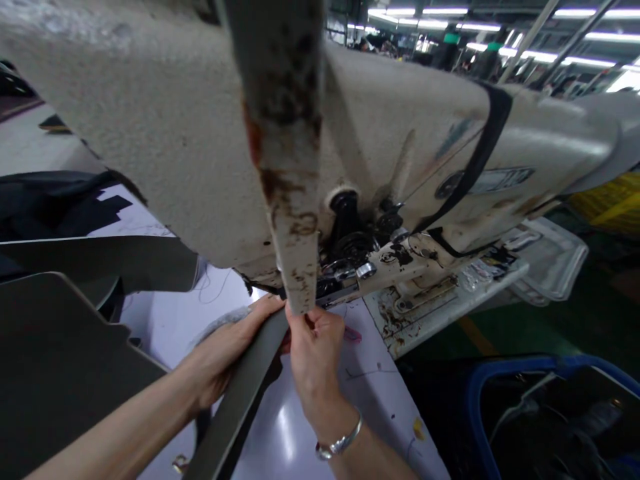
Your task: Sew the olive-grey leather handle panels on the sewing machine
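Grey fabric strip [237, 400] | left grip [225, 350] pinching its edge | right grip [315, 353] pinching its top end

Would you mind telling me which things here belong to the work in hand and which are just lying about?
In use: left hand, right hand, dark grey fabric strip, sewing machine.
Lying about: grey fabric panels, blue-rimmed bin.

Two hands [225, 353] [315, 360], one sewing machine [415, 133]
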`<state>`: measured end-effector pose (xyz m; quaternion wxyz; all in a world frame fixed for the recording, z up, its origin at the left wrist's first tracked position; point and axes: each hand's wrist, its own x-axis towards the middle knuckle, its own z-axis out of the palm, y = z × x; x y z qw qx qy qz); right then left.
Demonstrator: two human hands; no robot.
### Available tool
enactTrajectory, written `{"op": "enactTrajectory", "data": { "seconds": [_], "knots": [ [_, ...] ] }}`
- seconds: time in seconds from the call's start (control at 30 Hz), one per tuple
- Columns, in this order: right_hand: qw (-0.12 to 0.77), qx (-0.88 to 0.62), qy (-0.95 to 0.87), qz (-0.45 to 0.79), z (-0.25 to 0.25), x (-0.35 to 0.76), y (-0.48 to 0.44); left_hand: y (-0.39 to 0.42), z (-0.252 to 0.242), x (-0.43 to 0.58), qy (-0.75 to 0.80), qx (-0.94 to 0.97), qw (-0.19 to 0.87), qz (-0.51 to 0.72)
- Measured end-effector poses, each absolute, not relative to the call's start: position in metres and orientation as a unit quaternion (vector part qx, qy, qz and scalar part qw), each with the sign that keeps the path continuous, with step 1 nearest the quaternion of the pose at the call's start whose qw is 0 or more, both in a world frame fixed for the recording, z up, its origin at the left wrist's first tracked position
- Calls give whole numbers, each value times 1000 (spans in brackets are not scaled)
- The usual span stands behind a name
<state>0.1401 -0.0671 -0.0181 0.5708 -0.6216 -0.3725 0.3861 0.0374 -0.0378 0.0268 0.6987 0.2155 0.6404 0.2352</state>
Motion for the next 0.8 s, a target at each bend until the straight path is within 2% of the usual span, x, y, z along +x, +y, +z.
{"op": "enactTrajectory", "data": {
  "seconds": [0.23,0.5,0.8],
  "knots": [
    [533,-598,-406,440,-12,170,-72,-73,12,80,609,118,661,423],
    [507,-535,-401,545,-4,198,-66,-80,14,110,555,38,659,506],
    [491,-554,-428,520,2,201,-58,-66,11,108,529,33,652,541]
  ]
}}
